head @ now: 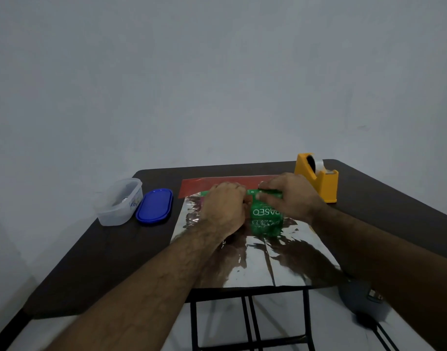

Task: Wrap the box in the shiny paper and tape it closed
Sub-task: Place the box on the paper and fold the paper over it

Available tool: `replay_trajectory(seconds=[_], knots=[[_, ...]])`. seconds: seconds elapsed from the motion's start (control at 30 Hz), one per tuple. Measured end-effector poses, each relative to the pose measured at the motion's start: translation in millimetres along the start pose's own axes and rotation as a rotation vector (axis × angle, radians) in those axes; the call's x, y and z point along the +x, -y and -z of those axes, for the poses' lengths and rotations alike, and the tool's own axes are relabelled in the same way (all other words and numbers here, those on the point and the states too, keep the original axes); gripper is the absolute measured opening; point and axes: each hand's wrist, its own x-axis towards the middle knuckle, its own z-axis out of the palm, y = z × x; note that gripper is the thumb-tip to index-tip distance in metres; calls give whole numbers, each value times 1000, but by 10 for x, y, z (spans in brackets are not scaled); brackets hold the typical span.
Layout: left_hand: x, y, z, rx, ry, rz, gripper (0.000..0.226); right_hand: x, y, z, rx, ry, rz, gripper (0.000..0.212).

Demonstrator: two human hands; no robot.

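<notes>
The green printed box (265,215) rests on the shiny silver wrapping sheet (263,259), between both hands. The left hand (223,207) is curled against the box's left side; the right hand (290,196) grips its far top edge.

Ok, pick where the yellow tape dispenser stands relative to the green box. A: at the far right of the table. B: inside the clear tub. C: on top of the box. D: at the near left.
A: the yellow tape dispenser stands at the table's far right corner, beyond the green box.
</notes>
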Motion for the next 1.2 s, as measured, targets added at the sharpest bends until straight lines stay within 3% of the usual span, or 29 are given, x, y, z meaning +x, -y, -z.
replay_trajectory(seconds=[0.07,0.1,0.2,0.33,0.43,0.6,0.77,0.87,1.03,1.2], knots=[[-20,11,-27,-33,-16,12,37,-36,-50,125,298,-96,-218,52],[-30,13,-40,-51,-21,17,38,-23,-114,195,328,-172,-322,57],[-64,5,-76,-69,-52,15,44,91,-537,345,111,-252,-515,57],[-109,26,-122,-93,-76,5,42,231,-1046,483,-123,-85,-805,50],[-109,39,-150,-111,-82,13,41,274,-1224,536,-96,34,-989,55],[-102,52,-169,-150,-87,34,39,314,-1233,643,151,80,-1032,58],[-87,54,-225,-138,-87,32,40,366,-1245,695,284,140,-1157,26],[-86,68,-255,-140,-85,34,40,373,-1237,730,370,159,-1262,20],[-95,65,-258,-132,-78,27,39,354,-1149,785,499,104,-1332,35],[-98,48,-227,-126,-83,30,39,314,-1039,827,632,57,-1361,35]])
